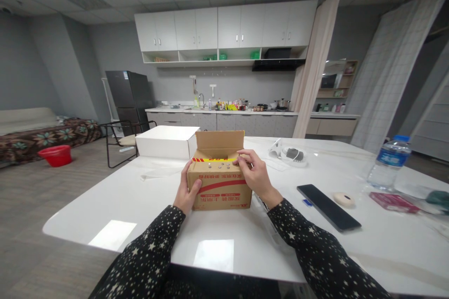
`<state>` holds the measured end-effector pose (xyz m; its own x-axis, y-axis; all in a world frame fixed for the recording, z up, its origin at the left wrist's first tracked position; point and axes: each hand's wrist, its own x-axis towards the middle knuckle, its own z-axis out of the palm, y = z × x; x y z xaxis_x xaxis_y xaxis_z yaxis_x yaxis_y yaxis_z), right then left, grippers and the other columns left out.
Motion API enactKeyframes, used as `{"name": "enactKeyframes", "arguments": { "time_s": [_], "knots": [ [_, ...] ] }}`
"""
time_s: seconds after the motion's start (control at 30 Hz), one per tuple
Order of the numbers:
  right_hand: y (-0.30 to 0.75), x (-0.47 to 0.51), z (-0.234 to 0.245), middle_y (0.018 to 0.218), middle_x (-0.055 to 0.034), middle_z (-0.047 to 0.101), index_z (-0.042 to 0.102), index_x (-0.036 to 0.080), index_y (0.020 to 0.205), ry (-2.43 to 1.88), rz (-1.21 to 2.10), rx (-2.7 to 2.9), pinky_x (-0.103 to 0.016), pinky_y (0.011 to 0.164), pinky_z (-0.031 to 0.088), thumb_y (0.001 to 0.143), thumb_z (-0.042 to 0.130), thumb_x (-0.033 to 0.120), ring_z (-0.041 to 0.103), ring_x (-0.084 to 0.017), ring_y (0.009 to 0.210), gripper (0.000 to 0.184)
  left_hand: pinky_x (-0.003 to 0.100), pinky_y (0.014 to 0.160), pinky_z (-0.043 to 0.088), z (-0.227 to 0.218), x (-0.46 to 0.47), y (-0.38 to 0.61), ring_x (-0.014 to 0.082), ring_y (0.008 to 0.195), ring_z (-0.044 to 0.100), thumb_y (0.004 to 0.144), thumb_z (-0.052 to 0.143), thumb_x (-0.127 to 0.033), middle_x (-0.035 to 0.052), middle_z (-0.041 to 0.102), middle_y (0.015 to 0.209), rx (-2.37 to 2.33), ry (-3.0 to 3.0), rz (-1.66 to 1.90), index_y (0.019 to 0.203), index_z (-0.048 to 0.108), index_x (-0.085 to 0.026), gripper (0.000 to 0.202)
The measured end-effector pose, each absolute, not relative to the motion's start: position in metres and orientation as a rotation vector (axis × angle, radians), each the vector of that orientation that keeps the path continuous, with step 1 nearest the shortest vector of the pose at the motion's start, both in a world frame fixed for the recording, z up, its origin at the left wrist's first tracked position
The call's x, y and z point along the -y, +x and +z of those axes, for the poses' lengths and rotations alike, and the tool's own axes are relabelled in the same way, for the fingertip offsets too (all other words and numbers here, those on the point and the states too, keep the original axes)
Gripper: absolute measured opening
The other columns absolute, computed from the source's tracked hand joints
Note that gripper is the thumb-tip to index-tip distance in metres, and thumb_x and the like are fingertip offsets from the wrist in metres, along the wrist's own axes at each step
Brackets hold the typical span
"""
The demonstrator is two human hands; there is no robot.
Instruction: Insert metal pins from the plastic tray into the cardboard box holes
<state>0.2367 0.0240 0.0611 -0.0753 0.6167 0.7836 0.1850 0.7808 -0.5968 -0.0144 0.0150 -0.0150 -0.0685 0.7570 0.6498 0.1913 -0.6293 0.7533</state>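
A brown cardboard box (220, 193) with red print stands on the white table in front of me. Its back flap (220, 140) is raised, and a strip of yellow tape crosses the top. Several small round silvery pieces (220, 166) lie on the near part of the top. My left hand (187, 190) is closed around the box's left side, thumb on the front face. At the top right corner, my right hand (255, 171) has its fingers pinched together beside the silvery pieces. Whatever is between those fingertips is too small or hidden to name.
Behind the box on the left sits a white box (167, 142). To the right are a black phone (328, 206), a round cream case (344, 200), a dark red packet (393, 202) and a water bottle (389, 163). A white strapped device (289, 153) lies farther back.
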Motion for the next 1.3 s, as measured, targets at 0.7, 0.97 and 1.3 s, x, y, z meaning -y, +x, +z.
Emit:
{"name": "enactKeyframes", "arguments": {
  "time_s": [0.7, 0.97, 1.3],
  "knots": [
    [0.2358, -0.0231, 0.0614, 0.084, -0.0042, 0.076, 0.062, 0.022, 0.109, -0.641, 0.394, 1.618, -0.033, 0.076, 0.059, 0.096, 0.057, 0.033, 0.073, -0.020, 0.082, 0.017, 0.051, 0.112, 0.045, -0.0165, -0.0173, -0.0156, 0.0324, 0.136, 0.050, 0.091, 0.061, -0.050, 0.0155, 0.041, 0.156, -1.002, 1.793, 1.746, 0.155, 0.027, -0.023, 0.077],
    [0.2380, -0.0234, 0.0600, 0.087, -0.0048, 0.077, 0.064, 0.022, 0.111, -0.628, 0.369, 1.654, -0.033, 0.077, 0.060, 0.097, 0.057, 0.033, 0.074, -0.021, 0.083, 0.019, 0.050, 0.112, 0.046, -0.0149, -0.0148, -0.0156, 0.0319, 0.136, 0.051, 0.091, 0.060, -0.051, 0.0156, 0.041, 0.156, -1.015, 1.803, 1.734, 0.154, 0.027, -0.023, 0.077],
    [0.2348, -0.0247, 0.0596, 0.084, -0.0038, 0.076, 0.062, 0.022, 0.108, -0.639, 0.388, 1.611, -0.032, 0.077, 0.059, 0.096, 0.057, 0.030, 0.074, -0.020, 0.081, 0.016, 0.050, 0.113, 0.044, -0.0147, -0.0162, -0.0152, 0.0319, 0.136, 0.051, 0.091, 0.060, -0.051, 0.0158, 0.042, 0.155, -1.028, 1.817, 1.741, 0.155, 0.027, -0.022, 0.077]
  ]
}}
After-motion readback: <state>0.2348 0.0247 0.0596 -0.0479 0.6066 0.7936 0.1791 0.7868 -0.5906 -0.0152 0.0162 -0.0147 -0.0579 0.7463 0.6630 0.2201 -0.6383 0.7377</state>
